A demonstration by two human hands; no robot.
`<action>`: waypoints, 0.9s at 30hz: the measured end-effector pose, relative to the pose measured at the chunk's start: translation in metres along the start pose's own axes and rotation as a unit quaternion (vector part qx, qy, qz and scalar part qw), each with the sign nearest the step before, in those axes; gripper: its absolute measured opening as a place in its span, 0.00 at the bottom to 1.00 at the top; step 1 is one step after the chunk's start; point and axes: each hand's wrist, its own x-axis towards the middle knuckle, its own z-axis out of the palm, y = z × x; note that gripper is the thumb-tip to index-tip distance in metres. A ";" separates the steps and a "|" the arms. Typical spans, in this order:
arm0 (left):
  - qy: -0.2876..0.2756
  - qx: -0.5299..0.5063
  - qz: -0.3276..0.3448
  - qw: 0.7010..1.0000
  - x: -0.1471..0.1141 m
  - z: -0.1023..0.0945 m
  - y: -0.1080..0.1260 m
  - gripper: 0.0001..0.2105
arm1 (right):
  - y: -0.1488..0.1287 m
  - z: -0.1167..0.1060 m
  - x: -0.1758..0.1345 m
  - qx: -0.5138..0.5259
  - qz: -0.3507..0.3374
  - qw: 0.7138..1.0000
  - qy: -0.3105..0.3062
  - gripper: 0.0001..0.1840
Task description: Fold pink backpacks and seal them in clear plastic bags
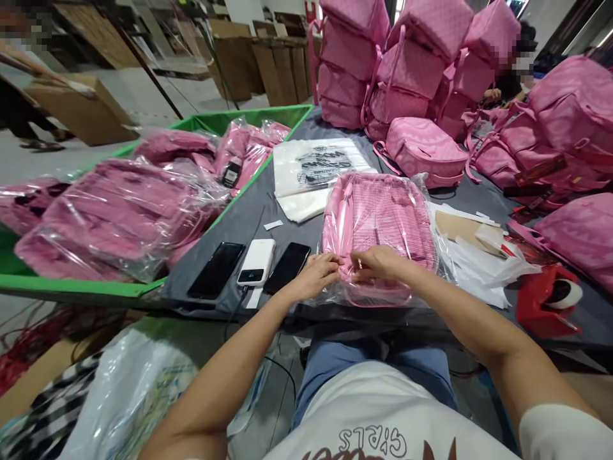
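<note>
A pink backpack in a see-through plastic bag lies at the table's front edge, its straps facing up. My left hand is at the bag's near left side, fingers bent and closed on the plastic. Close beside it, my right hand rests over the lower part of the backpack, with its fingertips pinched on the plastic bag. Loose film spreads around the backpack's sides. Behind it lies a stack of printed plastic bags.
Two dark phones and a white power bank lie to the left. A green-edged bin holds several bagged pink backpacks. At right are a red tape dispenser and papers. Stacked backpacks stand behind; a person carries cardboard far left.
</note>
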 end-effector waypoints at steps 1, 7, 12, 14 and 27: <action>0.001 0.000 0.002 1.000 0.000 0.000 0.000 0.11 | 0.007 -0.003 0.002 0.007 0.028 1.000 0.004 0.19; 0.007 -0.004 0.006 1.000 -0.002 0.001 -0.001 0.10 | 0.009 -0.013 -0.022 0.054 0.076 0.990 0.107 0.13; 0.001 0.007 0.003 1.000 0.000 0.005 -0.003 0.12 | -0.036 0.027 -0.013 0.024 0.041 0.997 0.060 0.19; 0.007 0.008 -0.009 1.000 0.000 0.005 -0.001 0.11 | -0.042 0.041 -0.002 0.014 0.058 0.997 0.050 0.24; 0.184 -0.396 -0.235 0.868 0.036 -0.002 -0.029 0.22 | 0.064 0.098 -0.190 0.134 0.428 0.731 0.514 0.32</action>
